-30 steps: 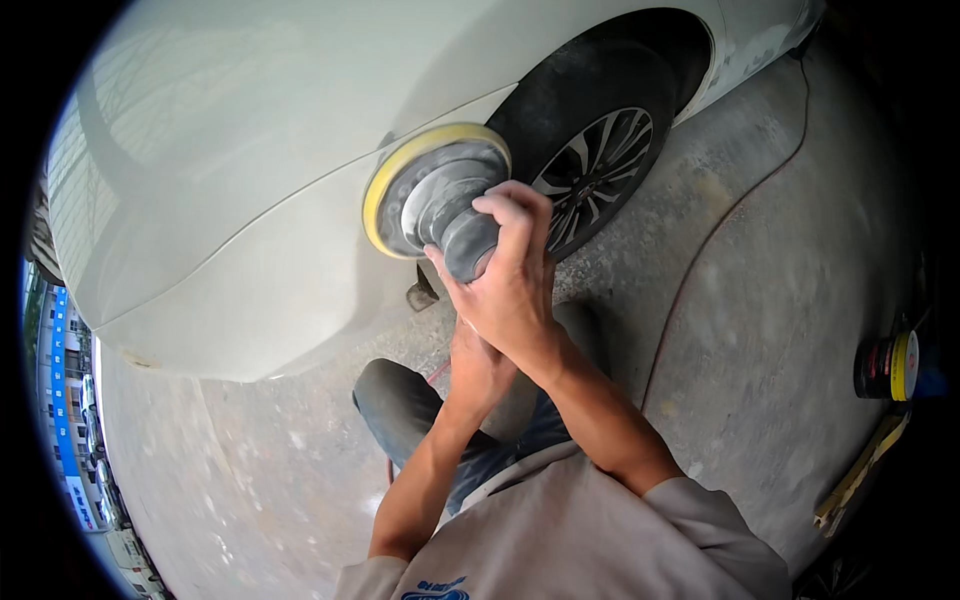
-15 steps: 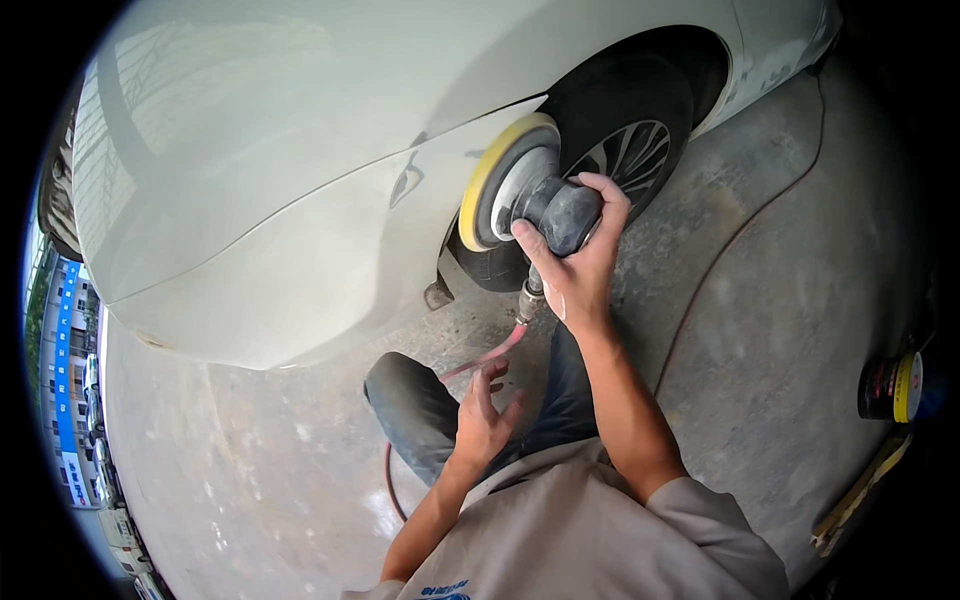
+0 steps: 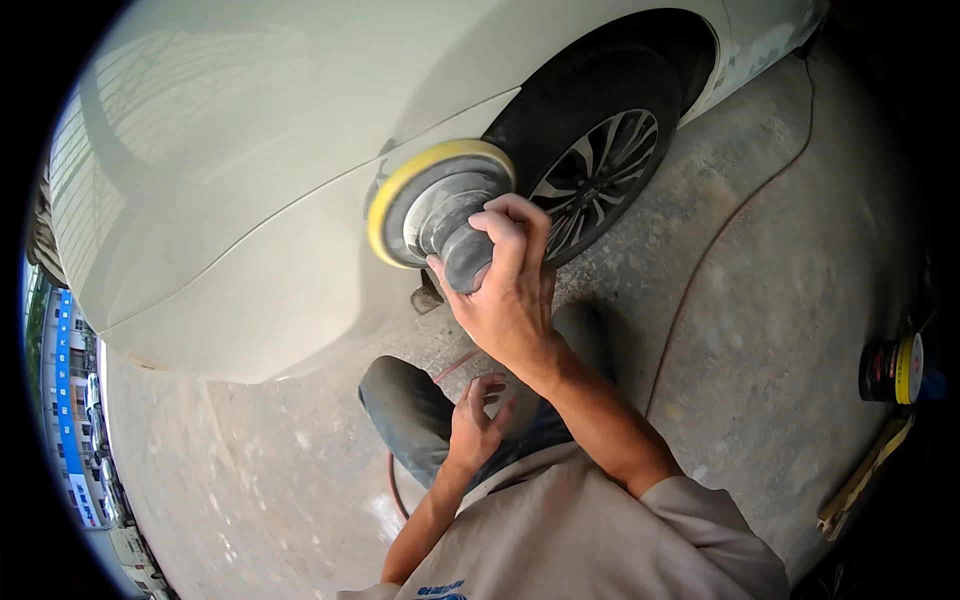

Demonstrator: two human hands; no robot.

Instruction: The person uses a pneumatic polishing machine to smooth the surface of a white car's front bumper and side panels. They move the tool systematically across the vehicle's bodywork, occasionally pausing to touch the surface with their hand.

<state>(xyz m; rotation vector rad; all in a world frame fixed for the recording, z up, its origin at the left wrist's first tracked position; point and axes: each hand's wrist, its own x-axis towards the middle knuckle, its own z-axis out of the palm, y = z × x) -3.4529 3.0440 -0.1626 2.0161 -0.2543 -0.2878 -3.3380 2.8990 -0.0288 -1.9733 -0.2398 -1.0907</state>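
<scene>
My right hand [image 3: 512,300] is closed round the dark grip of a round orbital sander [image 3: 452,215] with a yellow-edged pad. The pad sits against the white car's bumper corner [image 3: 300,270], just left of the wheel [image 3: 600,175]; whether its whole face touches I cannot tell. A red air hose [image 3: 458,364] shows in part below the sander, and its fitting is hidden behind my hand. Over my left knee, my left hand [image 3: 478,425] hovers with loosely bent fingers, apart and holding nothing.
A thin reddish cord [image 3: 700,265] runs along the concrete floor at right. Farther right stand a black and yellow can [image 3: 890,370] and a yellowish strip [image 3: 866,475]. A seam [image 3: 240,235] crosses the car body. Parked cars [image 3: 100,440] show outside at far left.
The sander has moved left and slightly down across the bumper, away from the wheel arch, with my right hand turning over it. My left hand has barely moved.
</scene>
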